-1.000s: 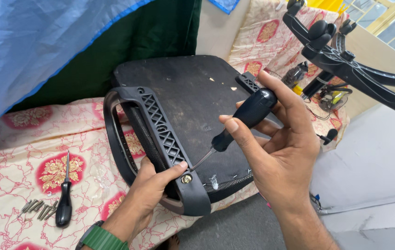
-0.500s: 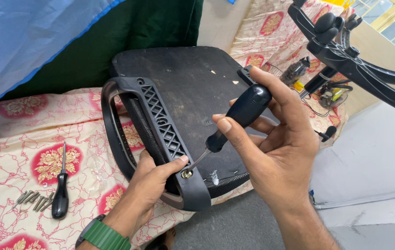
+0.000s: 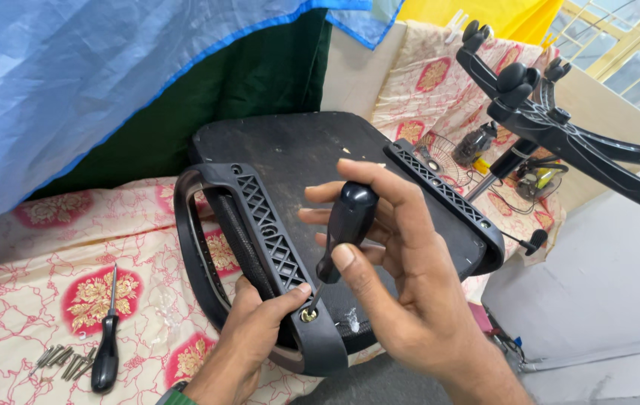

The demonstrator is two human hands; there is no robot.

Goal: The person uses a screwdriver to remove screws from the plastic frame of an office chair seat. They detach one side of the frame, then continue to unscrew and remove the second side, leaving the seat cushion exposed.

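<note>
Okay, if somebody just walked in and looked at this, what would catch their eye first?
Dead centre, the right hand grips a black-handled screwdriver, its tip at a brass-coloured screw in the armrest of an upturned black chair seat. The left hand steadies that armrest from below. At upper right the wheeled chair base sticks up, and at lower left a second screwdriver lies by loose screws on the floral cloth.
</note>
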